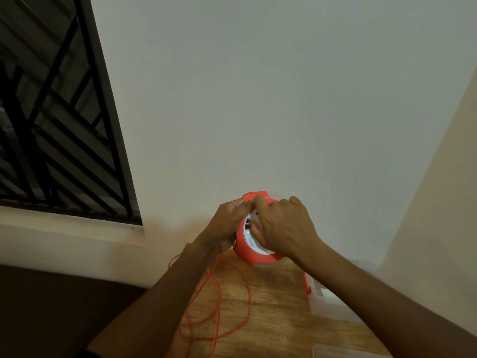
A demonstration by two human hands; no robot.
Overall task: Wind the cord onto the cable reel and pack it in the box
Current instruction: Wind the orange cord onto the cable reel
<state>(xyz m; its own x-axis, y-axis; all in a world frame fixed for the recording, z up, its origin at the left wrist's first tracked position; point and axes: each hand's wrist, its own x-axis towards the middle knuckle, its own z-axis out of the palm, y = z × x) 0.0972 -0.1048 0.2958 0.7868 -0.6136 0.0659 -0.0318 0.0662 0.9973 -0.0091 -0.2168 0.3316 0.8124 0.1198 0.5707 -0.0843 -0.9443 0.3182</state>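
I see my right hand (281, 223) curled over the white face of the round orange plastic cable reel (251, 250), fingers bent against it. My left hand (227, 223) grips the reel's far side, held above the wooden table (273, 313). The thin orange cord (219, 301) hangs down in loose loops onto the grain. A pale translucent box (333, 306) sits to the right.

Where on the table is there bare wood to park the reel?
Bare wood shows in the strip between the loose orange cord on the left and the white box on the right, below the reel held in the left hand and right hand. The table's left side is crowded with cord loops; the right is hidden by the forearm.
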